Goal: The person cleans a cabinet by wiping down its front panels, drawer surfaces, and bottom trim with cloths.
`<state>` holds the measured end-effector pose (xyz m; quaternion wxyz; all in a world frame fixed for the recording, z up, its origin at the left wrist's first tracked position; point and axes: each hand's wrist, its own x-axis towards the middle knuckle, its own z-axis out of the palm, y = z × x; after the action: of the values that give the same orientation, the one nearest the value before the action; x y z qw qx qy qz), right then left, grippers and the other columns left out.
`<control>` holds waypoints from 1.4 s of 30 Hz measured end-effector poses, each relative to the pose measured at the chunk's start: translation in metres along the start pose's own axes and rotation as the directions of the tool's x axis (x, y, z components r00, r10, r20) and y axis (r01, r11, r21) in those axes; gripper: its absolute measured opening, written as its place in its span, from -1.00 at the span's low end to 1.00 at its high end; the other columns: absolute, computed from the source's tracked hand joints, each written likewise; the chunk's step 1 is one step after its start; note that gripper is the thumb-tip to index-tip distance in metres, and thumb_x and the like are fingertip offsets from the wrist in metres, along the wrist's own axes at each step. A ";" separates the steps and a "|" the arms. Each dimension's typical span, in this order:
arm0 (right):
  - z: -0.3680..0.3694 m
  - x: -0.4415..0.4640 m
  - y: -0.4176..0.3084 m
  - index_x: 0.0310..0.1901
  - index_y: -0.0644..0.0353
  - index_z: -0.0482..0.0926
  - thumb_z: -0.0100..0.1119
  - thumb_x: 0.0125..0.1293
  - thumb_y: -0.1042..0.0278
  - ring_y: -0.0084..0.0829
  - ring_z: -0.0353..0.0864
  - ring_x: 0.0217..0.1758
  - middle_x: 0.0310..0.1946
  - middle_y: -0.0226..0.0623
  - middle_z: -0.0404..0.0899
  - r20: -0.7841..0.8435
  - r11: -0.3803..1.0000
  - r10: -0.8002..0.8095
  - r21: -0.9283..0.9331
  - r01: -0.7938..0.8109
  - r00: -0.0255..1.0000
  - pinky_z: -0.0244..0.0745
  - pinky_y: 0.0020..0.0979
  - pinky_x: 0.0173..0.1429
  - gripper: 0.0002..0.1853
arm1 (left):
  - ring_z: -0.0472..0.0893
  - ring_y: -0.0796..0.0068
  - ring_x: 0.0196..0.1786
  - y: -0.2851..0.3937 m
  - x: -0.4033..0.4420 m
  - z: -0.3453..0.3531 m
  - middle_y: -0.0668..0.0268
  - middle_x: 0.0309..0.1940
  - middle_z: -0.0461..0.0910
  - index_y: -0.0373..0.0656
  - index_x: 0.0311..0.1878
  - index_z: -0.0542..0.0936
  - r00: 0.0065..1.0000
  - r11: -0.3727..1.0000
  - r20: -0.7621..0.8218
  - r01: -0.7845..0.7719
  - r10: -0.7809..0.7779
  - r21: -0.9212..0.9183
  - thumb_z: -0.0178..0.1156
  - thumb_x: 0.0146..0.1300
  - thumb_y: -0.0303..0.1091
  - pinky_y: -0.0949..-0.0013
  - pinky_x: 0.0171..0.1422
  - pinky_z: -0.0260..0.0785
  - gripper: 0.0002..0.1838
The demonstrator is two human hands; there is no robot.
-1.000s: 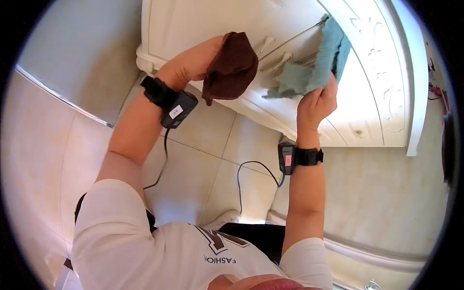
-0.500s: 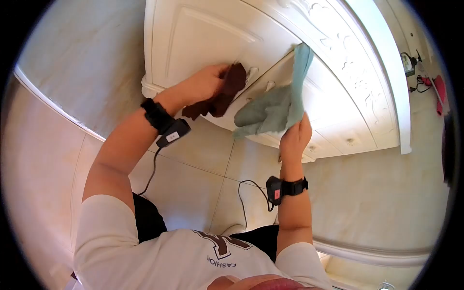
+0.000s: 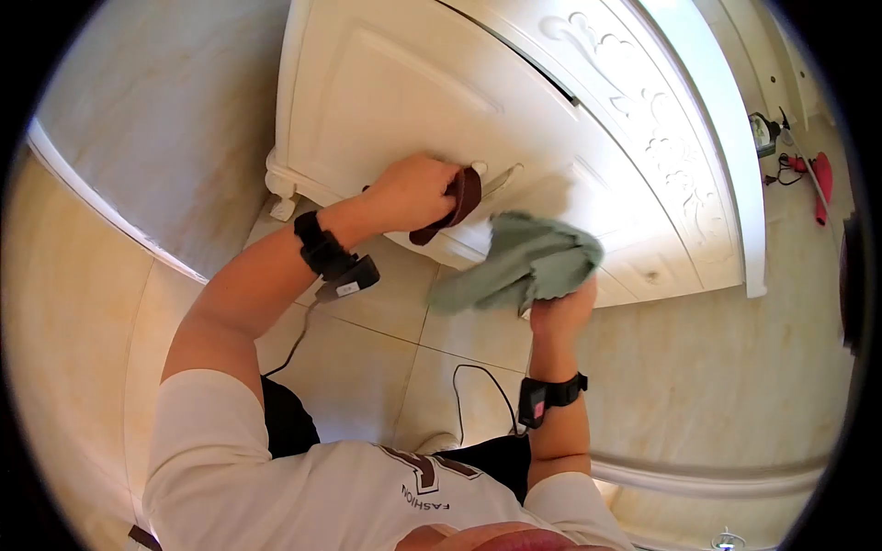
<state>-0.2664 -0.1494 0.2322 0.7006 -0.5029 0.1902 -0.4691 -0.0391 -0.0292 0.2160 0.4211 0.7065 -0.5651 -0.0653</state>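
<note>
My left hand (image 3: 424, 195) is closed around a dark brown cloth (image 3: 459, 204), close to the handles (image 3: 501, 179) of a white cabinet (image 3: 386, 101). From my right hand (image 3: 565, 308) a grey-green cloth (image 3: 537, 257) hangs bunched in front of the cabinet's lower doors. The fingers of that hand are partly hidden behind the cloth. Whether the brown cloth touches a handle I cannot tell. Each wrist wears a black strap with a small box and a cable.
Carved trim (image 3: 625, 73) runs along the cabinet's upper part. On the floor (image 3: 367, 367) below, large pale tiles show. To the far right are a red object (image 3: 821, 188) with a cord and a dark green-labelled container (image 3: 763, 134).
The green cloth has come down and away from the cabinet's top edge, bunching over my right hand. My left hand has moved slightly right and down with the brown cloth.
</note>
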 end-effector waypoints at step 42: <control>0.184 0.058 -0.189 -0.06 0.29 0.61 0.21 -0.04 0.74 -0.18 0.58 -0.18 -0.12 -0.16 0.64 0.915 -0.390 -0.235 -0.397 0.831 0.326 0.51 -0.29 -0.06 -0.58 | 0.58 -0.01 -0.45 0.085 0.023 -0.084 0.06 -0.55 0.58 -0.21 -0.38 0.60 0.988 0.982 0.098 -0.135 0.123 0.129 0.12 0.06 -0.31 0.03 -0.30 0.44 -0.82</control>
<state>-0.1903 -0.1119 0.4883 -0.1773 -0.9117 -0.0335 -0.3691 -0.0470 -0.0056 0.3351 0.3497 0.6918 -0.6310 -0.0309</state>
